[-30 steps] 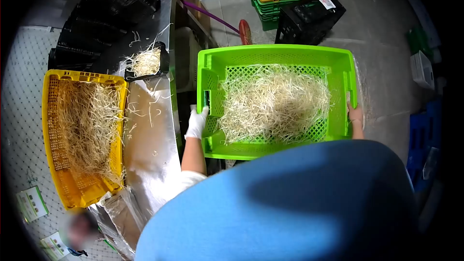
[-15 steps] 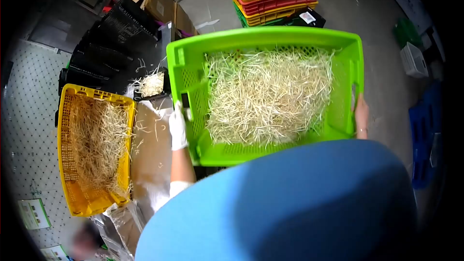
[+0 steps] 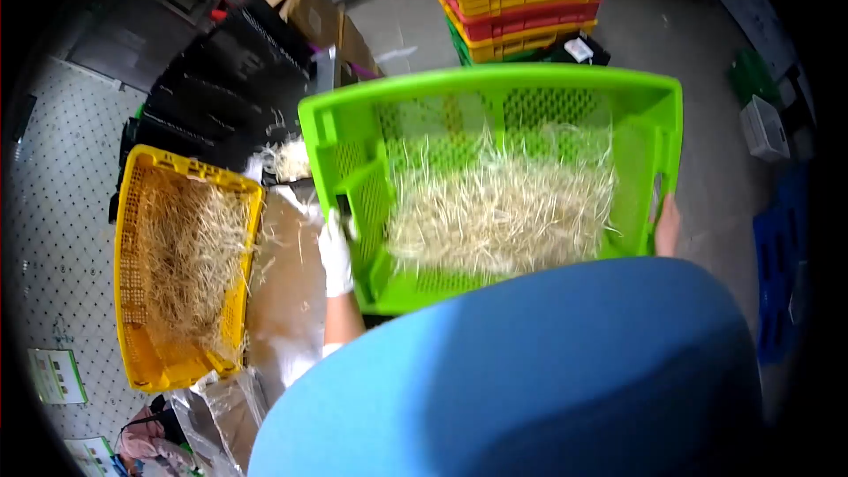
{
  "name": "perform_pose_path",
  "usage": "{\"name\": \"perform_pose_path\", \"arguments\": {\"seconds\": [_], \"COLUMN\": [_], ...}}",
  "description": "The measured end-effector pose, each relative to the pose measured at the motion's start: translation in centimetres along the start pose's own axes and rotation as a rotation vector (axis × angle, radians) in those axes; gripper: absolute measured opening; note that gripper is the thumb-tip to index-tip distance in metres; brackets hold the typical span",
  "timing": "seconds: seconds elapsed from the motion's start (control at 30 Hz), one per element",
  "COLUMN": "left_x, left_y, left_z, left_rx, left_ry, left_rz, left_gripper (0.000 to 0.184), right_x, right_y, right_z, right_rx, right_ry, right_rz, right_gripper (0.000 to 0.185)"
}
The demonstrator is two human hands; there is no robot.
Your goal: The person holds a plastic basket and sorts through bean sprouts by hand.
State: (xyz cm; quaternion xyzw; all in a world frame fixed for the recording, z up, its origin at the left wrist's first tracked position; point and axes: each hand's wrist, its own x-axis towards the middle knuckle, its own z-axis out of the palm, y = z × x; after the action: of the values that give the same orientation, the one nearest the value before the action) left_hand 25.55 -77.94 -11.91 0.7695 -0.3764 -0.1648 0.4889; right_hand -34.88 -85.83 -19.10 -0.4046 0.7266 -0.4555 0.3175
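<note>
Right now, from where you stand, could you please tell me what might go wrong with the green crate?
The pale sprouts lie toward the near side of the green crate, so a steeper tilt toward the body could spill some. Only the gloved left hand and the right hand at its ends seem to hold it, so one slipping could tip it. Its left rim looks close to the small sprout pile and might knock it.
</note>
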Motion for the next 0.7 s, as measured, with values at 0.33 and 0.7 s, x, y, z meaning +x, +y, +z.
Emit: {"name": "perform_pose_path", "arguments": {"seconds": [0.33,0.7], "left_x": [4.1,0.5], "left_y": [1.7,1.2], "left_z": [4.5,13.6], "left_rx": [0.105,-0.005], "left_ry": [-0.132,-0.397], "left_rz": [-0.042,-0.362], "left_gripper": [0.046,0.052], "right_x": [1.1,3.3], "right_y": [-4.7,0.5], "right_z": [-1.7,-12.5], "right_rx": [0.145,-0.396], "right_ry": [0.018,0.153], "right_rz": [-0.005,0.045], "right_gripper": [0.05,0.06]}}
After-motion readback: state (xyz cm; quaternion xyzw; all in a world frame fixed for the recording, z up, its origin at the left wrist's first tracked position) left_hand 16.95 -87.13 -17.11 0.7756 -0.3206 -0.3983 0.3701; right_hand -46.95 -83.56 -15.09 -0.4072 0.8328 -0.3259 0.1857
